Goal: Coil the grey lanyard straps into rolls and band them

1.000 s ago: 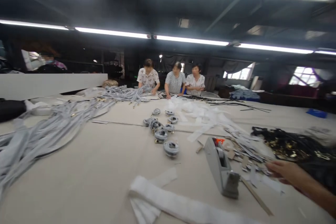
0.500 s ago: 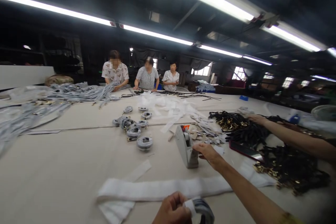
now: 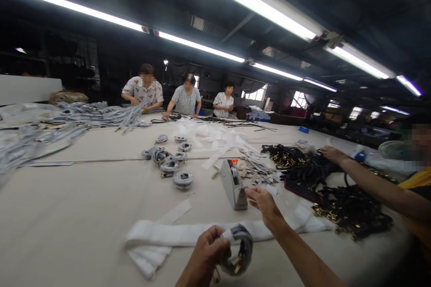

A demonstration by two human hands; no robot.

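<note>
My left hand (image 3: pixel 213 246) is closed round a coiled grey strap (image 3: pixel 247 251) with a white band on it and brass-coloured clips hanging below. Beyond it, my right hand (image 3: pixel 261 199) has its fingers pinched at the front end of the grey tape dispenser (image 3: pixel 232 188); any piece of tape between them is too small to make out. A strip of white padded material (image 3: pixel 182 234) lies across the table behind the held coil. Several finished-looking grey coils (image 3: pixel 183 180) rest left of the dispenser.
Black straps with brass clips (image 3: pixel 357 210) are heaped at the right, where a person's arm (image 3: pixel 373 186) reaches in. White sheets (image 3: pixel 208 134), card pieces (image 3: pixel 257 166) and loose grey straps (image 3: pixel 101 114) lie farther back. Three people stand at the far edge.
My left hand has risen with the coil, which now shows fully. My right hand remains by the dispenser's front end. The view has shifted slightly, showing more of the person at the right.
</note>
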